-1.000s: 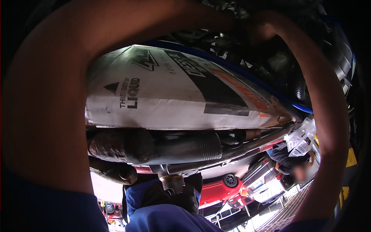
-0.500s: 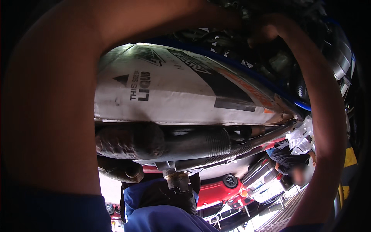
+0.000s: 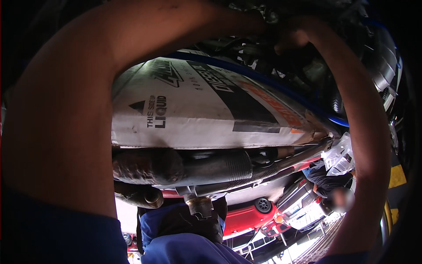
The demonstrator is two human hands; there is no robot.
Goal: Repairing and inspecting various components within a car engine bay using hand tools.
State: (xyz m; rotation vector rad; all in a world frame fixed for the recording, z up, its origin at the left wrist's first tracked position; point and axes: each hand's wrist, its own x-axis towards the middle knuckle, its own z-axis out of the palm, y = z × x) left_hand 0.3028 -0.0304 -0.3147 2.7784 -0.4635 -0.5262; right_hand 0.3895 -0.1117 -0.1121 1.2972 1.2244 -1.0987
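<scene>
Both my arms arch up into dark engine parts at the top. My left hand is sunk in shadow among them, its fingers hard to see. Just right of it, my right hand has curled fingers against something too dark to make out. Below my hands runs a blue edge, with a printed white cardboard sheet beside it.
A dark exhaust pipe and a metal fitting lie below the cardboard. Translucent plastic hangs at right, near a person in dark clothing. Farther off are a red car and yellow-black pieces.
Both hands stay up among the engine parts, with slight shifts of my fingers and forearms. The view has moved a little against the cardboard and pipes.
</scene>
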